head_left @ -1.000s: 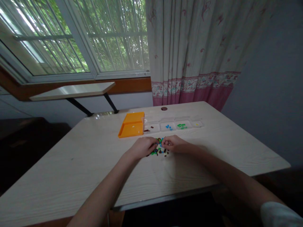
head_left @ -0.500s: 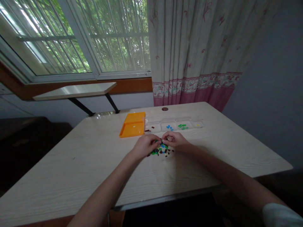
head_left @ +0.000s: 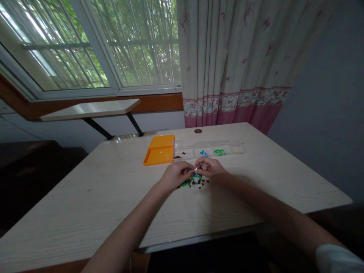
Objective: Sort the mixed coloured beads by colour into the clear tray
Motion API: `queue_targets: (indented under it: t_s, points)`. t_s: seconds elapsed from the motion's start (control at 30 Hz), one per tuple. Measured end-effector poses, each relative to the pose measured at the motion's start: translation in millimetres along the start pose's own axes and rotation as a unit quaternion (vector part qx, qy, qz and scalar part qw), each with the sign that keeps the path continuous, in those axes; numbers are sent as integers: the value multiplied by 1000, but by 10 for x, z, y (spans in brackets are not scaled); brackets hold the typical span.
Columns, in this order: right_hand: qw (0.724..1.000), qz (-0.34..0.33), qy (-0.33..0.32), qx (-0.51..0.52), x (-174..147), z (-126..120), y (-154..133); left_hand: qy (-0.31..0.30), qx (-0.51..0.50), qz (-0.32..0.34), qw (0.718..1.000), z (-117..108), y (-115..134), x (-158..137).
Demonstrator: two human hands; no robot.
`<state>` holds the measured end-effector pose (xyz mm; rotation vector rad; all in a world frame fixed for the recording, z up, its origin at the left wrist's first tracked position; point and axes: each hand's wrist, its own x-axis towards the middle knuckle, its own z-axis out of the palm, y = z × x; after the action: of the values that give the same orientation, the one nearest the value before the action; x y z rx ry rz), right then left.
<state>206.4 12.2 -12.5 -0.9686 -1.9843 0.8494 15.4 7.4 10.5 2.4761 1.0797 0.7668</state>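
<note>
My left hand [head_left: 174, 176] and my right hand [head_left: 212, 168] meet over a pile of small building bricks [head_left: 195, 181] in green, blue, brown and pale colours. A small white brick [head_left: 195, 169] shows where the fingertips come together, and both hands pinch at it. The bases of both hands hide part of the pile. Behind them stands a clear compartment tray [head_left: 190, 157]. It holds brown bricks [head_left: 177, 157], blue bricks [head_left: 203, 152], green bricks [head_left: 219, 152] and a yellow piece [head_left: 238, 150], each colour in its own compartment.
An orange open case [head_left: 159, 147] with a few white bits in it lies left of the tray. All of this rests on a pale wooden desk [head_left: 113, 204]. A raised shelf [head_left: 93, 109] stands at the back left, below the window; a curtain [head_left: 227, 68] hangs behind.
A white brick now shows between my fingertips, where a dark spot was before. My right fingers have shifted slightly; the tray and case are unmoved.
</note>
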Motion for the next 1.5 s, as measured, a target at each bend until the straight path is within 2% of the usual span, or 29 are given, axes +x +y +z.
queue_targets:
  t_s: [0.13,0.23,0.33,0.43,0.6,0.8,1.07,1.13,1.2,1.37,1.5]
  points:
    - [1000,-9,0,12,3,11,28,7,1,10,1000,26,7,-4]
    - [1000,-8,6,2,16,-41,75,35,6,7,999,31,11,-7]
    - [996,-14,15,-83,25,-157,110,108,18,-9,994,0,8,-16]
    - [983,-38,-2,-177,20,-265,134,188,45,-15,981,-53,1,-28]
    - [974,-73,-58,-208,1,-282,160,252,76,18,965,-105,18,-45]
    - [965,-78,-103,-228,-7,-194,181,269,84,46,958,-107,57,-51]
    - [971,-79,-94,-207,8,-173,197,251,81,17,964,-112,22,-52]
    - [971,-74,-93,-205,12,-170,208,237,101,-9,966,-139,-51,-33]
    - [973,-66,-90,-204,15,-166,221,226,135,-71,962,-176,-172,-13]
    - [975,-46,-85,-200,17,-162,234,228,203,-277,911,-263,-567,-29]
    - [974,-45,-86,-204,18,-162,227,221,217,-342,887,-303,-767,-87]
